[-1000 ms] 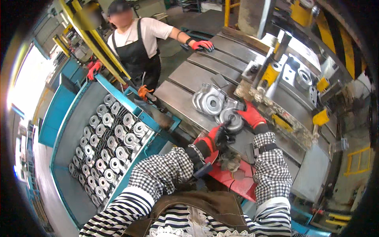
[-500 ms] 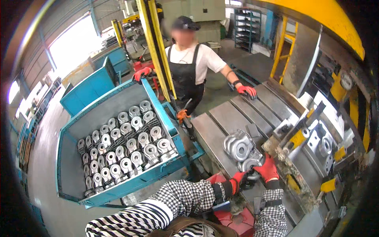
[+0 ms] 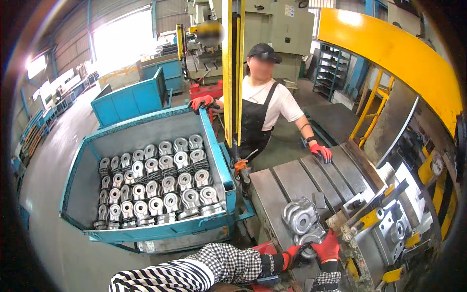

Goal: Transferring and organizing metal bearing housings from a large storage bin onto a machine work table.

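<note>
My left hand (image 3: 292, 256), in a red and dark work glove, is closed on the near side of a grey metal ring-ended part (image 3: 307, 252). From the right, my right hand (image 3: 328, 247), gloved in red, grips the same part, its fingers curled over the edge. Just beyond my hands, several similar shiny ring-ended forgings (image 3: 301, 219) lie bunched together on the slotted steel table (image 3: 292, 181). My gloves hide some of the held part.
A blue metal bin (image 3: 146, 232) at left holds rows of similar forgings (image 3: 168, 182). Across the table stands a co-worker (image 3: 265, 97), one gloved hand on the bin, the other on the table. Yellow-marked machine fixtures (image 3: 367, 219) flank my right side; a yellow post (image 3: 232, 73) rises beyond the bin.
My view has tilted up and turned, so the scene sits lower and further right. Both my hands stay on the metal part by the near table edge. The co-worker's hands rest where they were.
</note>
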The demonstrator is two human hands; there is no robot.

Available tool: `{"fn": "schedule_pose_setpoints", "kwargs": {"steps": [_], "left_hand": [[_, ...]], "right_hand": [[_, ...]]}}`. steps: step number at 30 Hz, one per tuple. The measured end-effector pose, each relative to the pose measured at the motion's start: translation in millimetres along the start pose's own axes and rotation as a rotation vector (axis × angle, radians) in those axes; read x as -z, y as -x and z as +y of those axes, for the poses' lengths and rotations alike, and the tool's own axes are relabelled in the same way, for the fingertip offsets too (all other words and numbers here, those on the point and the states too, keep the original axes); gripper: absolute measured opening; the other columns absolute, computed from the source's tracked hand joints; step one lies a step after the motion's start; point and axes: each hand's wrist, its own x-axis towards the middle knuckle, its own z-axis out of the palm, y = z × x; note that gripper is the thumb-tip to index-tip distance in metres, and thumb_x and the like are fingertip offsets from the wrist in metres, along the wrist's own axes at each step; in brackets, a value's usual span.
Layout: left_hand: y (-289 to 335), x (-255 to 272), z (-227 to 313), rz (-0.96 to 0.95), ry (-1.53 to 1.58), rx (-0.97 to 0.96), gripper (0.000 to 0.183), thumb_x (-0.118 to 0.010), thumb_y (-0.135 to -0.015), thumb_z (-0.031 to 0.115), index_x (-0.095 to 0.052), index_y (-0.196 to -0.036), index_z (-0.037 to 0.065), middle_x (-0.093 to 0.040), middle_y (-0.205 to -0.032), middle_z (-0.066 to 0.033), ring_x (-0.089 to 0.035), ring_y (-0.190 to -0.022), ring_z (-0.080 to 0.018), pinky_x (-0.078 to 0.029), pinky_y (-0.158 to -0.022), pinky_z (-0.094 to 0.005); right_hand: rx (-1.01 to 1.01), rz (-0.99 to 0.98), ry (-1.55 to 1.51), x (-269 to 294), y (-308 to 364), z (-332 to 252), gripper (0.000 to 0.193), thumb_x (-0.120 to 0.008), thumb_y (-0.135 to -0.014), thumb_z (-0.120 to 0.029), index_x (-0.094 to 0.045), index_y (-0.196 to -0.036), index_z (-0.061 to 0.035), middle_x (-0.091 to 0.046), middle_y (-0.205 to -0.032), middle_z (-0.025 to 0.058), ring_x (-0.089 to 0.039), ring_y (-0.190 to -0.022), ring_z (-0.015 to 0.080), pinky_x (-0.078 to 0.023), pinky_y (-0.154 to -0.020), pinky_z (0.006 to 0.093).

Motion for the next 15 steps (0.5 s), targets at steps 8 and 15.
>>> {"fn": "schedule_pose_setpoints", "kwargs": {"steps": [8, 15], "left_hand": [[4.0, -20.7, 24.1, 0.084, 0.382, 0.196, 0.037, -0.062, -0.077, 0.016, -0.052, -0.113, 0.013, -0.058, -0.095, -0.0027, -0.055, -0.084, -0.0125, -0.048, -0.072, -0.0330], [27.9, -31.0, 27.9, 0.156, 0.078, -0.013, 0.035, -0.056, -0.080, 0.031, -0.054, -0.107, 0.009, -0.059, -0.095, -0.0063, -0.059, -0.078, -0.0174, -0.049, -0.070, -0.0331]], "right_hand": [[-0.040, -0.013, 0.044, -2.0, 3.0, 10.9, 0.092, -0.077, -0.045, -0.037, -0.037, -0.119, -0.0015, -0.039, -0.123, 0.0176, -0.042, -0.109, 0.0311, -0.039, -0.087, 0.0377], [0.020, 0.076, 0.088, 5.6, 20.4, -2.4, 0.089, -0.077, -0.045, -0.036, -0.038, -0.118, -0.0019, -0.041, -0.119, 0.0163, -0.045, -0.105, 0.0315, -0.040, -0.085, 0.0377]]}}
